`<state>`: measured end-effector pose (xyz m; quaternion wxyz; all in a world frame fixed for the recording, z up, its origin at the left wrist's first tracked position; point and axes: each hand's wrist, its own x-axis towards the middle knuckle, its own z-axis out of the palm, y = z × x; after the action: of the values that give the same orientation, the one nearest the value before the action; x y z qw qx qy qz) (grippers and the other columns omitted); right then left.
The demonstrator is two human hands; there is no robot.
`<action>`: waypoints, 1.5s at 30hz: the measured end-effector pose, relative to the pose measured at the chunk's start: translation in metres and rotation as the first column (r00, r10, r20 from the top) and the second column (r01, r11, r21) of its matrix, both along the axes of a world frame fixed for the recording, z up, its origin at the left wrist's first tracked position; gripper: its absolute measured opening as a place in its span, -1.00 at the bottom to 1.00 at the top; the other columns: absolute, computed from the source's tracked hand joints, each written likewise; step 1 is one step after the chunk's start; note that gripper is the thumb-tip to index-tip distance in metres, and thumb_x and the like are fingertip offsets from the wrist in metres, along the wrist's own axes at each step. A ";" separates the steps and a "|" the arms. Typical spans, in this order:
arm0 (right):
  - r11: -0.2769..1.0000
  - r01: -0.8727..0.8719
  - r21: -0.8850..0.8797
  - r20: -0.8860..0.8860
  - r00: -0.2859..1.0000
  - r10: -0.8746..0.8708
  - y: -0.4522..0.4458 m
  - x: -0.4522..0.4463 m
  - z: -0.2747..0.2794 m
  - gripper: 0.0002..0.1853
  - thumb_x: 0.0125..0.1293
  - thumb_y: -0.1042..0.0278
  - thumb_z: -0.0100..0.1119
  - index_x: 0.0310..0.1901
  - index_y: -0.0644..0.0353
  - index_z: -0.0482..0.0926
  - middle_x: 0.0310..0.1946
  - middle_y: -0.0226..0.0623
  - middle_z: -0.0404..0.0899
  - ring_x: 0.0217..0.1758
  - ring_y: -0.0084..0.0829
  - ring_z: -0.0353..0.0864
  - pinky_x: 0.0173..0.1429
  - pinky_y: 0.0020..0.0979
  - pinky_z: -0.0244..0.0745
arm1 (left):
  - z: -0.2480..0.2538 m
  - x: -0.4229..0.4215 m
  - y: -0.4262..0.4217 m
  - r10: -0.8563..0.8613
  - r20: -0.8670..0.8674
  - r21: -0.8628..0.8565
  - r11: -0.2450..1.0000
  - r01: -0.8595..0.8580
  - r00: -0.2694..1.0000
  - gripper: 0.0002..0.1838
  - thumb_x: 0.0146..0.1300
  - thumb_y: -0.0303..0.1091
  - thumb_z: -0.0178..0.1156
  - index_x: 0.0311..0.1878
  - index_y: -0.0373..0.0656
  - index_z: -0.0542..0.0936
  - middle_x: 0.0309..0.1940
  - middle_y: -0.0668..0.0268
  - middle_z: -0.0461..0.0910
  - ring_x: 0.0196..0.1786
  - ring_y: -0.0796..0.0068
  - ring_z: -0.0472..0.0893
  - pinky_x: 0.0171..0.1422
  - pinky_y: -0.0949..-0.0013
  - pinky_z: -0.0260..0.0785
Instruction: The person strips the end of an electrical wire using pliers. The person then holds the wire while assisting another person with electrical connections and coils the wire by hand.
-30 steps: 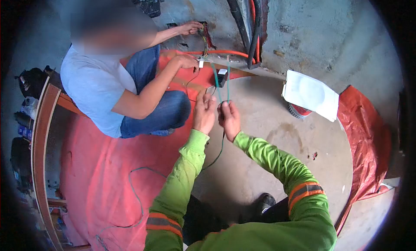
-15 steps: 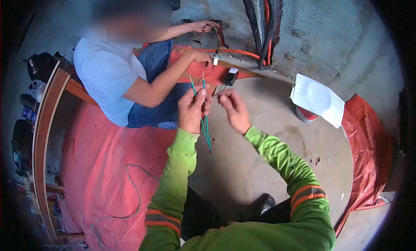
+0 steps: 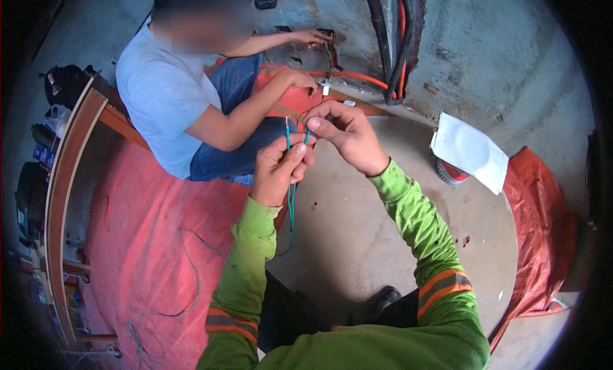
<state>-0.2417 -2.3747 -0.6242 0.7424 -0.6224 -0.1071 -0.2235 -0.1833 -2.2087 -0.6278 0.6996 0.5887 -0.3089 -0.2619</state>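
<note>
Two strands of green wire (image 3: 292,207) hang from my left hand (image 3: 280,169), whose thumb and fingers pinch them near their ends. One bare copper end (image 3: 287,124) sticks up above that hand. My right hand (image 3: 345,135) is closed at the tip of the other strand, its thumb and forefinger together on it, just above and right of my left hand. Further back, a co-worker's hand (image 3: 313,37) is at wires (image 3: 331,57) coming out of a wall box. The co-worker's other hand (image 3: 300,81) is lower, near a small white piece (image 3: 325,90).
The co-worker (image 3: 167,92) crouches at the left on a red sheet (image 3: 153,236). A white panel (image 3: 469,151) lies on a bucket (image 3: 450,173) at the right. Dark conduits (image 3: 378,31) run down the wall. A wooden frame (image 3: 60,197) stands at the far left.
My hands first held a green loop; the wire ends then came upright in my left hand. My right hand has moved left from beside it and closed on one end.
</note>
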 end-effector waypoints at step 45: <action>0.028 0.842 -0.539 0.545 0.374 -0.751 -0.226 -0.100 0.027 -0.55 0.44 0.15 -0.05 0.20 0.30 0.40 0.11 -0.21 0.47 0.11 -0.45 0.47 0.10 -0.45 0.41 | -0.047 -0.053 -0.015 -0.573 0.536 0.402 0.819 0.409 0.620 -0.66 0.32 -0.08 0.08 -0.07 -0.17 0.51 -0.27 -0.05 0.60 -0.11 -0.12 0.57 -0.06 0.00 0.40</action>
<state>-0.3418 -2.6003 -0.5971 0.1395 -0.8038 0.1359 -0.5622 -0.2363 -2.2234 -0.6747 0.3763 0.6132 -0.6422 -0.2645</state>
